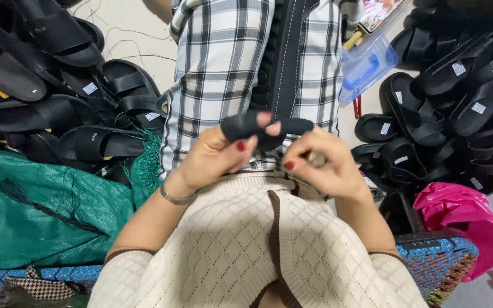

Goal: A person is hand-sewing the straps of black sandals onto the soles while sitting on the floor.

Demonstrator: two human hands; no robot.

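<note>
A black sandal [283,63] stands on end on my lap, sole edge with white stitching facing me. Its black strap [246,125] runs across in front of my hands. My left hand [215,157] pinches the strap's left part between thumb and fingers. My right hand [323,162] holds the strap's right end, fingers curled over it. Both hands hover over my checked trousers [218,68], just above my cream knitted top.
Piles of black sandals lie on the floor at left [69,97] and right [457,97]. A green woven sack [41,211] is at left, a pink plastic bag [463,222] at right, a clear blue plastic container [366,65] beyond my right knee.
</note>
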